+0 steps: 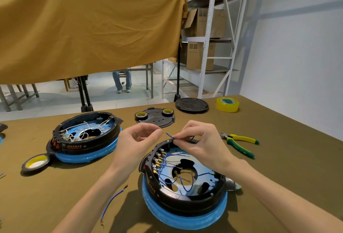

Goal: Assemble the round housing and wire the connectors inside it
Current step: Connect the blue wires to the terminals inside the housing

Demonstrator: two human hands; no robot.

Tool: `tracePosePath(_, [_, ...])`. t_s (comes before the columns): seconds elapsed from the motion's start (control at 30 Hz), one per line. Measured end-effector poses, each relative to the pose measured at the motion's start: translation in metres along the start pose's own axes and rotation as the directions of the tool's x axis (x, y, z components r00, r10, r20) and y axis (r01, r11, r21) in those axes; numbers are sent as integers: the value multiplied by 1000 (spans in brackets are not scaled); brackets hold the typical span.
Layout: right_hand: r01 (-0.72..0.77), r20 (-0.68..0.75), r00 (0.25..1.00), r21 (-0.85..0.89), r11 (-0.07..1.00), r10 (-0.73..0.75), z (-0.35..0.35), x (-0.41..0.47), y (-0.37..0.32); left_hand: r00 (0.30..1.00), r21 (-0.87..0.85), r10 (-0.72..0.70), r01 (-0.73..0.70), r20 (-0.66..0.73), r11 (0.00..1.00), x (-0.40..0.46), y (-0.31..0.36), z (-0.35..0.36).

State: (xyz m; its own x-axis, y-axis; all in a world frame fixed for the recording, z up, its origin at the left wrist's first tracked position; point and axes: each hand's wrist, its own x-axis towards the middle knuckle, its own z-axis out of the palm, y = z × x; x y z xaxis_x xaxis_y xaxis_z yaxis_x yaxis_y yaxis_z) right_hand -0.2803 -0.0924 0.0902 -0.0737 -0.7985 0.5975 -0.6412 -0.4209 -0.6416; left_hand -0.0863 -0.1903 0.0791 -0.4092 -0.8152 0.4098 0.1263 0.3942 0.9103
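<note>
Right hand [199, 143] fingers pinching blue wire [170, 135], left hand [138, 140] pinching terminal [161, 130]

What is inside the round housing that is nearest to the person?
Inside the near round housing are thin blue wires running from a row of brass connectors over a blue plate with dark openings. The right hand covers its far rim, so that part stays unseen.

The round housing [185, 180], black on a blue base ring, sits open side up on the table [278, 158]. Blue wires [168, 166] run from brass connectors [157, 162] along its left inner wall (one short blue wire [171, 136] is held above the rim).
</note>
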Motion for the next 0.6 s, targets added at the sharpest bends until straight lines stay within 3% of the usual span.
tracePosePath(0.13, [-81, 99, 991, -138, 987, 95, 5, 0, 0, 995, 6, -94, 94, 44, 996, 0, -8, 3])
tracePosePath(0.23, [-108, 170, 977, -112, 988, 127, 16, 4, -5, 989, 51, -86, 80, 117, 995, -3, -12, 7])
tracePosePath(0.33, [-187, 235, 957, 42, 982, 172, 18, 9, -7, 967, 58, -107, 96, 231, 994, -1, -11, -1])
tracePosePath(0.47, [-495, 446, 823, 261, 829, 351, 12, 12, -3, 946, 101, -109, 82, 305, 992, 2, -17, -10])
tracePosePath(0.6, [-532, 438, 782, 97, 841, 444, 21, 7, 2, 961, 129, -148, 120, 235, 984, -3, -43, -10])
